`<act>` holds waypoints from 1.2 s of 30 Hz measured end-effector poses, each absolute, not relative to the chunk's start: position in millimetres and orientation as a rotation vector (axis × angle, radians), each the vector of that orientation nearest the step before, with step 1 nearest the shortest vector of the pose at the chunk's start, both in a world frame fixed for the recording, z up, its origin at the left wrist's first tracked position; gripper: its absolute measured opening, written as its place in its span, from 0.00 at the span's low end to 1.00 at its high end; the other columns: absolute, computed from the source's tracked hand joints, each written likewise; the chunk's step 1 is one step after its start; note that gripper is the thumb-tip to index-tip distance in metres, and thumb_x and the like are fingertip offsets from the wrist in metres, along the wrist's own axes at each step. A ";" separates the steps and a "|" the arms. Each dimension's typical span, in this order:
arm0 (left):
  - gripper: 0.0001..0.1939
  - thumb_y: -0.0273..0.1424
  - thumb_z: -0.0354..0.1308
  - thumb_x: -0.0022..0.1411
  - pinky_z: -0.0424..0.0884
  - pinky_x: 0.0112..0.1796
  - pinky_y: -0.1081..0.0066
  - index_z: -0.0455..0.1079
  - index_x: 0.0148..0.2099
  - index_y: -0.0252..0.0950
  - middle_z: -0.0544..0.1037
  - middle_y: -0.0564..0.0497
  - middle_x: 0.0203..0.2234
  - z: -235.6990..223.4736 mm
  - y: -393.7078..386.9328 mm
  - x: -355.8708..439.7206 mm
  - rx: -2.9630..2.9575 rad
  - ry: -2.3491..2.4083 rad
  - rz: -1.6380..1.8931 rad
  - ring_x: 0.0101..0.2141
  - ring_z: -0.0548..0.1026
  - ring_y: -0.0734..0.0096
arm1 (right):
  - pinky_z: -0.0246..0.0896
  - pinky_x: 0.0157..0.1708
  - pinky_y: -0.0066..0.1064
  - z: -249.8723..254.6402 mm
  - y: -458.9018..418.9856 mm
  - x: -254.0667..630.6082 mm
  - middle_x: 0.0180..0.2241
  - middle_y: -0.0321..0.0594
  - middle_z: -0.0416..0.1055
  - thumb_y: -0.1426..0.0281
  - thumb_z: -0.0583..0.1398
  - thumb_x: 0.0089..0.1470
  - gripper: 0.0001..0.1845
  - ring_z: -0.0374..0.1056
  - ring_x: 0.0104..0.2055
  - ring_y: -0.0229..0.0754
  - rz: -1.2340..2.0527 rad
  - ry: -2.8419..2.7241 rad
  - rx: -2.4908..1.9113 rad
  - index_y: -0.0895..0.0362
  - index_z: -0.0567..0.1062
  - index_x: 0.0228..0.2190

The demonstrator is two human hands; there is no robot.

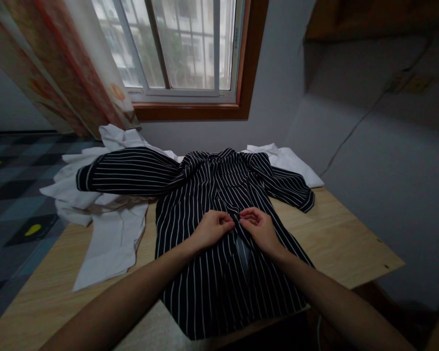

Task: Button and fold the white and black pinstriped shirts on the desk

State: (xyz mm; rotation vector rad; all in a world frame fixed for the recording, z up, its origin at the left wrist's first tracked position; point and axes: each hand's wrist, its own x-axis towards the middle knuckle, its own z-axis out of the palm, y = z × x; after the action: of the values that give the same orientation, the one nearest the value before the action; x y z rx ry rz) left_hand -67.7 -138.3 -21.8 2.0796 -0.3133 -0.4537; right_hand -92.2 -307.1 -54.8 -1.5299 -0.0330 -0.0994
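A black shirt with white stripes [190, 219] lies spread on the wooden table, collar toward the window and sleeves out to both sides. Over its front middle, my left hand [212, 228] pinches one edge of the front opening, fingers curled against the thumb. Close beside it, my right hand [259, 228] pinches the other edge in the same way. Below the hands the two front edges part in a narrow gap. Any button between the fingertips is hidden.
White garments [113, 229] are heaped at the table's left, partly under the striped sleeve. A folded white garment [292, 163] lies at the back right. The wooden table [336, 229] ends near the right wall. A window [183, 48] and curtain [69, 58] stand behind.
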 end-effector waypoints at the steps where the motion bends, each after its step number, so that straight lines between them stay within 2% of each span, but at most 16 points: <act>1: 0.10 0.33 0.57 0.55 0.57 0.25 0.74 0.74 0.29 0.32 0.73 0.53 0.20 -21.7 -138.8 -67.8 2.071 -0.308 -0.460 0.21 0.64 0.76 | 0.68 0.36 0.31 -55.9 -307.1 -91.9 0.29 0.37 0.73 0.68 0.65 0.42 0.10 0.71 0.32 0.39 -0.106 -0.037 -1.533 0.56 0.75 0.31; 14: 0.10 0.34 0.57 0.55 0.56 0.24 0.74 0.74 0.28 0.32 0.73 0.54 0.19 -21.8 -138.8 -67.1 2.082 -0.255 -0.477 0.19 0.62 0.77 | 0.69 0.35 0.31 -59.3 -305.2 -90.8 0.29 0.37 0.74 0.67 0.66 0.41 0.11 0.71 0.31 0.39 -0.119 -0.032 -1.510 0.56 0.74 0.29; 24: 0.11 0.34 0.57 0.55 0.54 0.22 0.75 0.73 0.27 0.33 0.69 0.55 0.16 -18.1 -140.6 -70.3 2.009 -0.254 -0.514 0.18 0.60 0.78 | 0.69 0.34 0.31 -55.1 -304.4 -92.8 0.28 0.37 0.74 0.65 0.67 0.40 0.11 0.71 0.31 0.39 -0.123 -0.020 -1.511 0.56 0.74 0.28; 31: 0.10 0.33 0.56 0.56 0.51 0.20 0.75 0.72 0.27 0.32 0.68 0.56 0.15 -20.3 -140.5 -68.4 1.959 -0.185 -0.531 0.16 0.57 0.80 | 0.69 0.33 0.32 -51.1 -306.1 -93.5 0.30 0.40 0.76 0.62 0.66 0.44 0.12 0.73 0.34 0.42 -0.030 -0.004 -1.424 0.56 0.74 0.28; 36: 0.08 0.31 0.57 0.55 0.52 0.19 0.76 0.71 0.28 0.31 0.72 0.55 0.18 -23.9 -141.6 -67.9 1.885 -0.156 -0.583 0.15 0.58 0.81 | 0.70 0.36 0.32 -53.7 -305.3 -92.5 0.28 0.37 0.75 0.67 0.68 0.38 0.13 0.73 0.33 0.41 -0.041 -0.031 -1.464 0.57 0.74 0.28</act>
State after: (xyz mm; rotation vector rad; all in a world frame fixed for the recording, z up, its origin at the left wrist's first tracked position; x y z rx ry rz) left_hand -67.9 -141.6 -23.9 1.8850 -0.1558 -0.5829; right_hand -92.5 -305.3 -53.7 -1.4644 -0.0308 -0.0406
